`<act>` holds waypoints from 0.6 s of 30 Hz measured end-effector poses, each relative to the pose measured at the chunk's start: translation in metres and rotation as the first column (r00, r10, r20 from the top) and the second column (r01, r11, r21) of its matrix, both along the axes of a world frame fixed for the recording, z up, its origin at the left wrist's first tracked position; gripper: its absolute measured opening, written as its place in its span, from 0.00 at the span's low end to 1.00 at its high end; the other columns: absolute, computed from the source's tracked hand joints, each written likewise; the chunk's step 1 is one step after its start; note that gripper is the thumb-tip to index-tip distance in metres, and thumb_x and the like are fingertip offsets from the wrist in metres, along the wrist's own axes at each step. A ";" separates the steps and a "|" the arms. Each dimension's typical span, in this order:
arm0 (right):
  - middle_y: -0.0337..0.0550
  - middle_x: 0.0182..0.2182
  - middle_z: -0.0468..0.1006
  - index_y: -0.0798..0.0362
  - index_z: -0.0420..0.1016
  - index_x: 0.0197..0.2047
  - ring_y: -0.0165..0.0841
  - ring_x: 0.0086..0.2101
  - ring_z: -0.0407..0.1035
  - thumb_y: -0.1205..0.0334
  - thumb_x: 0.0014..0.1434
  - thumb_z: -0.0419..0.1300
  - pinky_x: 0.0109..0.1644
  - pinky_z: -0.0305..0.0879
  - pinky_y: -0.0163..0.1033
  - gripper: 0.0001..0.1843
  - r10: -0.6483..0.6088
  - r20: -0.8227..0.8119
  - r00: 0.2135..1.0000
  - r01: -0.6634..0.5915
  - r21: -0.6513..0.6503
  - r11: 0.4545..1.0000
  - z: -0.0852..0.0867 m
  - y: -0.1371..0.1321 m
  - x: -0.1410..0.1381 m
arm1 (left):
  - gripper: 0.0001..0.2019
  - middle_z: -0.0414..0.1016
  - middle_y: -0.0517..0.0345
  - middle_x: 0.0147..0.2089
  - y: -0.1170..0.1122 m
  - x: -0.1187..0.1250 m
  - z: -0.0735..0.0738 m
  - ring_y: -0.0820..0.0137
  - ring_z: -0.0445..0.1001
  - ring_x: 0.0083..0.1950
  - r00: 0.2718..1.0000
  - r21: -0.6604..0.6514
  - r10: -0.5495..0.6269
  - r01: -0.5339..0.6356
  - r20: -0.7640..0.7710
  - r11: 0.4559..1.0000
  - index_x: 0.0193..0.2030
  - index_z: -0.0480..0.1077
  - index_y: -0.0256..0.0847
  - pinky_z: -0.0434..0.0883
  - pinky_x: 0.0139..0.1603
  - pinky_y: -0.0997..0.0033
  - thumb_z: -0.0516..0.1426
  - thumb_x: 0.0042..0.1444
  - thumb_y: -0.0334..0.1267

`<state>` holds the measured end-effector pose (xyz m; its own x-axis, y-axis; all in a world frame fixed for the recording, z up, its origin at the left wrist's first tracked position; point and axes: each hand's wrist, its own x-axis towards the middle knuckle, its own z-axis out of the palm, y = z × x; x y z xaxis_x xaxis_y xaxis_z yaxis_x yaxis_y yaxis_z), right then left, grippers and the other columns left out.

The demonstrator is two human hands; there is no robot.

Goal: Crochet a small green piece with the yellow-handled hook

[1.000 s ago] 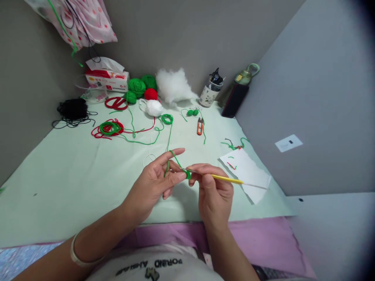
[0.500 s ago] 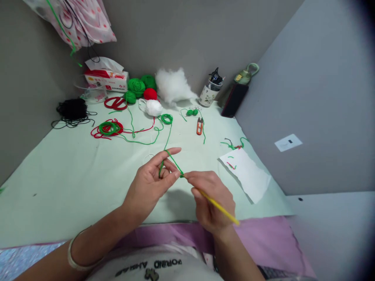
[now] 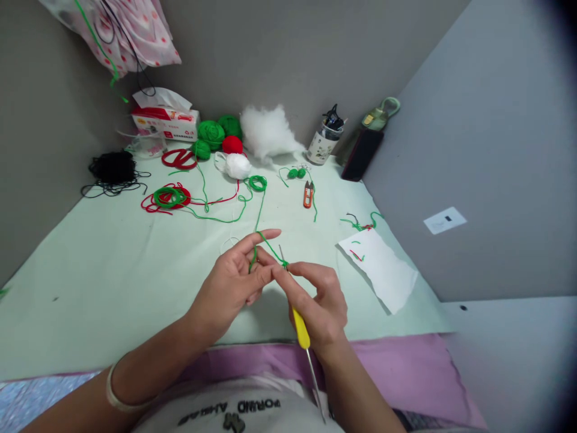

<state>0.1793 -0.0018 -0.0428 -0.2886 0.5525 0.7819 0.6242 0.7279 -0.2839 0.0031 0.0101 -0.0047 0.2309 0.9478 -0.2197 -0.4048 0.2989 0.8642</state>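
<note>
Over the front middle of the table, my left hand [image 3: 234, 279] is closed on green yarn [image 3: 273, 248], which runs over its raised index finger and down to the fingertips. My right hand [image 3: 318, 300] grips a crochet hook [image 3: 301, 329] with a yellow handle and metal at both ends. The hook's thin tip points up and away, with a small green loop around it where both hands' fingertips meet. How much is worked there is hidden by the fingers. From my left index finger the strand leads back to a green yarn coil [image 3: 258, 183].
Green yarn balls [image 3: 211, 135], a red ball [image 3: 232, 145], a white ball [image 3: 237, 166] and stuffing [image 3: 270, 132] stand at the back. Orange thread snips [image 3: 308, 195] lie right of centre. A paper sheet [image 3: 381, 270] with yarn scraps is at right; black yarn [image 3: 112, 168] at left.
The crochet hook has swung from slanting right to pointing more toward my body, and its tip now shows above the loop. My right fingers have shifted in against my left fingertips.
</note>
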 end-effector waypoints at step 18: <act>0.43 0.43 0.86 0.41 0.83 0.55 0.37 0.42 0.80 0.71 0.70 0.61 0.43 0.79 0.43 0.18 0.076 -0.456 0.887 -0.215 -0.261 0.941 0.009 0.002 -0.007 | 0.19 0.74 0.65 0.38 -0.002 0.009 -0.007 0.88 0.58 0.20 0.997 -0.004 -0.006 0.006 0.077 1.000 0.55 0.82 0.47 0.53 0.19 0.81 0.73 0.57 0.38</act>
